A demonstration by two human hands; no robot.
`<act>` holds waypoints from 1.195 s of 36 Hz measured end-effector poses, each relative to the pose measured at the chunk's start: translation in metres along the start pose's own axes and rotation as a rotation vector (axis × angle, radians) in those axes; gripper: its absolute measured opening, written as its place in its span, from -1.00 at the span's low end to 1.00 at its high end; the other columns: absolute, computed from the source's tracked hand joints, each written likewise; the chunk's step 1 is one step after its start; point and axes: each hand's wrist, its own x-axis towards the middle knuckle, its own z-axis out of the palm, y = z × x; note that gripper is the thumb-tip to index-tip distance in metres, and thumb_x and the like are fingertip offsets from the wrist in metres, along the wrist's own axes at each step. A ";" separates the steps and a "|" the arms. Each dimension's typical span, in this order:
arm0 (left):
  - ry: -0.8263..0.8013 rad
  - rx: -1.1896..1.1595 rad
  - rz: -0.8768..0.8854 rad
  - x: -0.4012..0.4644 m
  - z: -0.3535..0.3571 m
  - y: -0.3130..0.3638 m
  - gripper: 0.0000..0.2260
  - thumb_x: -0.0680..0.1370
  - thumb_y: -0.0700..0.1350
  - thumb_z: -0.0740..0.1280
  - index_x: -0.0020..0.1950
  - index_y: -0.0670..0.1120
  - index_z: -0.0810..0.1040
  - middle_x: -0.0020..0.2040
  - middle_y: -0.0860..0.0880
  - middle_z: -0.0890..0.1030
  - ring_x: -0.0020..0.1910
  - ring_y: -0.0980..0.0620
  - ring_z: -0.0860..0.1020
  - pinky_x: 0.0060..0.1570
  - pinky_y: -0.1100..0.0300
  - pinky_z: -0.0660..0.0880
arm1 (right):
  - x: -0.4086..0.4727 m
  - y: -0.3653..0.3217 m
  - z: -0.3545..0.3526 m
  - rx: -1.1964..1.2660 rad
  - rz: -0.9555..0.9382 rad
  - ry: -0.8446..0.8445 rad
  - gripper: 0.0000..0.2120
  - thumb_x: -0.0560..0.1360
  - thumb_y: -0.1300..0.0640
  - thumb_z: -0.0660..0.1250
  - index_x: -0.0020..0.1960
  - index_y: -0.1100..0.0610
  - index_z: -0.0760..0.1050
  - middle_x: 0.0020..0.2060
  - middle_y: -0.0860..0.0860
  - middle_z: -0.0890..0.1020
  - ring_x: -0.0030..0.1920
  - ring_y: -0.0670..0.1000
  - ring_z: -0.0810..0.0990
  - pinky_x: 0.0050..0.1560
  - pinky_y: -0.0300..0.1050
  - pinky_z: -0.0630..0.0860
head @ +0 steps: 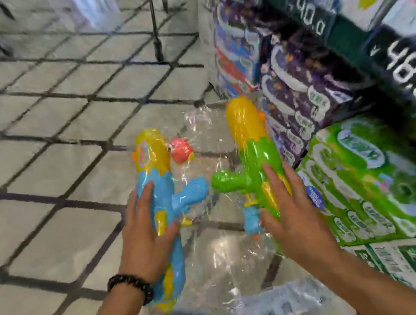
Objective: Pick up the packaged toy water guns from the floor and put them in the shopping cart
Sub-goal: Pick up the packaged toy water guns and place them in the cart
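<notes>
Over the tiled floor (44, 156), the left hand (148, 232) curls thumb and spread fingers round a blue-and-yellow water gun (161, 189) in clear wrap at 7 o'clock of centre, while the right hand (287, 213) likewise grips a green-and-yellow water gun (251, 157) at 4 o'clock, handles facing inward.

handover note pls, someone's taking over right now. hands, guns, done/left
Left hand: grips the blue water gun in its clear bag.
Right hand: holds the green water gun, also bagged.
Both guns are by the shelf of boxed goods, over the tiled floor.
Done: both guns in hand.
Left: put both in the cart; no cart clearly in view, frame is blurred.
</notes>
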 end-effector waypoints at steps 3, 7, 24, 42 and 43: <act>0.100 -0.001 0.025 0.003 -0.081 0.047 -0.15 0.46 -0.09 0.55 0.62 0.16 0.15 0.59 -0.07 0.21 0.58 0.03 0.15 0.52 0.15 0.10 | 0.016 -0.062 -0.070 0.041 -0.066 0.049 -0.11 0.56 -0.14 0.35 0.60 -0.35 -0.23 0.63 -0.15 -0.16 0.43 0.15 0.44 0.16 0.04 0.53; 0.224 -0.003 0.033 -0.010 -0.190 0.113 -0.16 0.48 -0.11 0.54 0.62 0.17 0.13 0.58 -0.04 0.23 0.58 0.03 0.15 0.54 0.04 0.15 | 0.031 -0.139 -0.161 0.076 -0.178 0.057 -0.13 0.57 -0.13 0.34 0.60 -0.36 -0.23 0.62 -0.20 -0.18 0.44 0.13 0.44 0.13 0.13 0.58; 0.648 0.003 0.152 -0.110 -0.549 0.273 -0.17 0.48 -0.06 0.54 0.63 0.10 0.14 0.57 0.07 0.18 0.54 0.19 0.13 0.53 0.24 0.06 | 0.030 -0.451 -0.396 0.226 -0.603 0.172 -0.16 0.56 -0.16 0.33 0.60 -0.38 -0.17 0.64 -0.16 -0.06 0.56 0.09 0.24 0.37 0.16 0.41; 0.739 0.148 0.221 -0.081 -0.684 0.224 -0.18 0.52 0.10 0.46 0.60 0.34 -0.01 0.63 0.18 -0.03 0.61 0.12 -0.01 0.54 0.02 0.08 | 0.073 -0.617 -0.394 0.238 -0.637 0.181 -0.11 0.58 -0.17 0.35 0.61 -0.32 -0.25 0.63 -0.21 -0.11 0.44 0.04 0.41 0.32 0.13 0.48; 0.738 0.144 0.217 -0.071 -0.687 0.221 -0.18 0.52 0.10 0.46 0.60 0.34 0.00 0.63 0.18 -0.02 0.61 0.12 -0.01 0.54 0.02 0.08 | 0.084 -0.622 -0.390 0.245 -0.630 0.177 -0.11 0.58 -0.17 0.34 0.61 -0.33 -0.25 0.63 -0.22 -0.12 0.45 0.04 0.40 0.32 0.14 0.47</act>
